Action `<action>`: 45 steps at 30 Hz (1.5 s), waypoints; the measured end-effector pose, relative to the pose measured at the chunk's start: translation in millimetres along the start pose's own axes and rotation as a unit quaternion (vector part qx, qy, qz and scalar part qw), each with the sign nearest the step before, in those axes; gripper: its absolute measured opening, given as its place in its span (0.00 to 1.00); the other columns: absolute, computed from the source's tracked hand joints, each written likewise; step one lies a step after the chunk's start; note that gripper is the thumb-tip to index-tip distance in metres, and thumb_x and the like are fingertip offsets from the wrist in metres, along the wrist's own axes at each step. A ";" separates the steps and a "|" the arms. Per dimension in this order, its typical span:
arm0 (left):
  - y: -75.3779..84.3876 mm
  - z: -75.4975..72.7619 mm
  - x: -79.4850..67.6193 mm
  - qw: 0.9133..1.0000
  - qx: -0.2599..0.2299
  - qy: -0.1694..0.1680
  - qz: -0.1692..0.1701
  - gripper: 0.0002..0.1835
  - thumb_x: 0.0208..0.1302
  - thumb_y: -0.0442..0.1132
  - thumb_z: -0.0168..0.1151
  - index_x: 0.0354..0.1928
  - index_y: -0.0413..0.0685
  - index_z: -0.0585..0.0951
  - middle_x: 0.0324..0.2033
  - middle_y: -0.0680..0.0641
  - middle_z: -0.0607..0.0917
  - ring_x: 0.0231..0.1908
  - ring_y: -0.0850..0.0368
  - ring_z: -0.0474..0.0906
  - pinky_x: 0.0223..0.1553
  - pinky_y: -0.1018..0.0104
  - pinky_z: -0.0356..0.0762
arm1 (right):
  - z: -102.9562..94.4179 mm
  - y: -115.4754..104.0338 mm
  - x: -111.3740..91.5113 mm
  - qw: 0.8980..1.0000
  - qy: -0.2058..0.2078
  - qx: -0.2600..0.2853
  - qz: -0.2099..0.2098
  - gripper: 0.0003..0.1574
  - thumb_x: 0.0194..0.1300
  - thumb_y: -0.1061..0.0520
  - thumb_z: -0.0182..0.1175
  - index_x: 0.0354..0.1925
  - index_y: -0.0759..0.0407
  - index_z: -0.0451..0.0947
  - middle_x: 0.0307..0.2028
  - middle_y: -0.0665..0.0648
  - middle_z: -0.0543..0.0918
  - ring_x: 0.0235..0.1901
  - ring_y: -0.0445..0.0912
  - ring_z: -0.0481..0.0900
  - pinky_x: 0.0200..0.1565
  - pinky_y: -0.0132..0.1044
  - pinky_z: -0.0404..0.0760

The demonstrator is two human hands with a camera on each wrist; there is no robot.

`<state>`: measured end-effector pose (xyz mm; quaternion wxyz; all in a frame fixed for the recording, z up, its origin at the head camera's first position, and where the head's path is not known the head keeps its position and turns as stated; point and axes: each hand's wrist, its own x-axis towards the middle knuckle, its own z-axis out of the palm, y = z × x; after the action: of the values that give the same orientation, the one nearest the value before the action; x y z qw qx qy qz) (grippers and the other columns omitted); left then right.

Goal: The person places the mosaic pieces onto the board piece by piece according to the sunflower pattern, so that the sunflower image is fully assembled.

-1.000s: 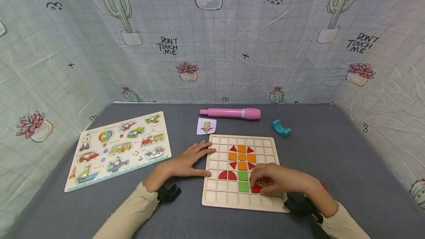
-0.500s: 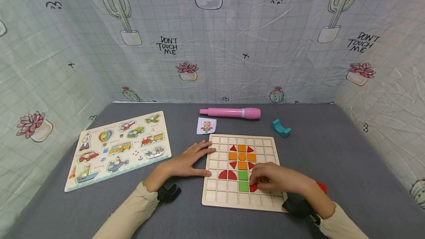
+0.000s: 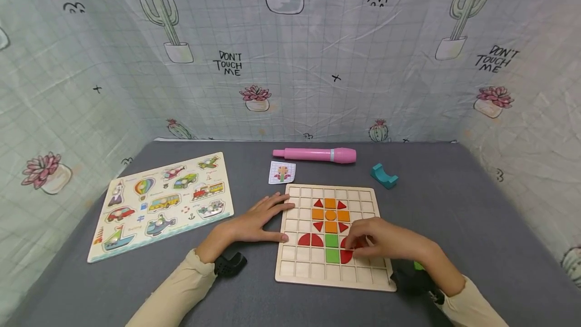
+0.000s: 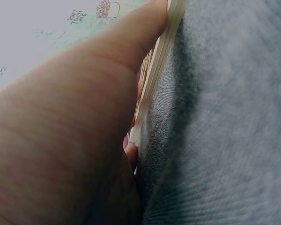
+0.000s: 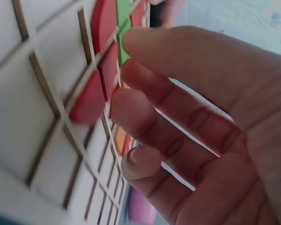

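A wooden grid board (image 3: pixel 295 269) bears a pattern of orange squares (image 3: pixel 330 203), red triangles (image 3: pixel 318 203), green squares (image 3: pixel 332 240) and red quarter-circle pieces (image 3: pixel 316 239). My left hand (image 3: pixel 256 221) lies flat with spread fingers, fingertips and thumb on the board's left edge. Over the right side of the pattern, my right hand (image 3: pixel 381 238) hovers with loosely bent fingers. Its thumb and fingertips are right by a red quarter-circle (image 3: pixel 346 256) beside the lower green square. In the right wrist view nothing shows between thumb and fingers; red pieces (image 5: pixel 87 96) lie in the grid.
A small pattern card (image 3: pixel 282 172) and a pink stick-shaped toy (image 3: pixel 313 155) lie behind the board. To their right is a teal arched block (image 3: pixel 384 176). A vehicle puzzle board (image 3: pixel 186 226) lies at left. A green piece (image 3: pixel 418 266) peeks out by the right wrist.
The lower red quarter-circle has slid left, up against the green square. My right hand has since lifted slightly away from it, its fingers loosened. The left hand has stayed still.
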<state>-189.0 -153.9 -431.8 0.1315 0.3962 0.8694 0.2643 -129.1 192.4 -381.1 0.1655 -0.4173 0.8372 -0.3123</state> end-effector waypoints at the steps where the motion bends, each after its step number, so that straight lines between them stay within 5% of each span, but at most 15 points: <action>1: 0.3 0.0 0.0 1.000 0.000 -0.001 0.000 0.43 0.62 0.57 0.65 0.74 0.56 0.59 0.76 0.46 0.52 0.76 0.44 0.39 0.74 0.45 0.37 | -1.5 0.7 -2.6 1.000 0.006 0.000 -0.002 0.04 0.65 0.60 0.65 0.39 0.53 0.84 0.33 0.44 0.79 0.28 0.32 0.70 0.28 0.27 0.75; 10: 0.5 -0.4 -1.4 1.000 -0.007 -0.005 -0.011 0.43 0.62 0.58 0.64 0.75 0.57 0.59 0.76 0.47 0.51 0.76 0.44 0.38 0.74 0.43 0.37 | -15.8 11.9 -31.8 0.999 0.019 0.017 0.027 0.07 0.66 0.56 0.64 0.42 0.55 0.82 0.36 0.49 0.80 0.29 0.33 0.72 0.29 0.30 0.78; 29: 2.1 -2.0 -1.2 1.000 -0.007 -0.008 -0.011 0.43 0.62 0.57 0.64 0.75 0.56 0.58 0.76 0.47 0.50 0.76 0.46 0.37 0.74 0.45 0.36 | -36.1 61.1 -95.8 0.998 0.018 0.052 0.016 0.11 0.60 0.67 0.66 0.42 0.63 0.79 0.37 0.54 0.79 0.29 0.38 0.75 0.25 0.32 0.77; 39: 0.7 -1.5 -1.1 1.000 -0.007 -0.011 -0.016 0.43 0.62 0.58 0.64 0.75 0.58 0.57 0.76 0.48 0.49 0.76 0.47 0.37 0.74 0.46 0.36 | -47.9 66.5 -114.8 0.994 0.032 0.034 0.096 0.15 0.54 0.69 0.69 0.40 0.69 0.77 0.36 0.53 0.79 0.28 0.38 0.73 0.26 0.34 0.75; 45: 0.7 -1.9 -1.1 1.000 -0.009 -0.011 -0.015 0.44 0.62 0.58 0.64 0.76 0.58 0.57 0.76 0.48 0.49 0.76 0.47 0.37 0.74 0.45 0.35 | -56.4 71.4 -129.7 0.991 0.008 0.096 0.094 0.18 0.55 0.70 0.68 0.43 0.76 0.75 0.40 0.47 0.80 0.27 0.40 0.75 0.26 0.34 0.77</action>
<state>-188.7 -155.0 -429.8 0.1490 0.3848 0.8713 0.2656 -124.6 350.7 -383.9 0.2268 -0.3162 0.8402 -0.3776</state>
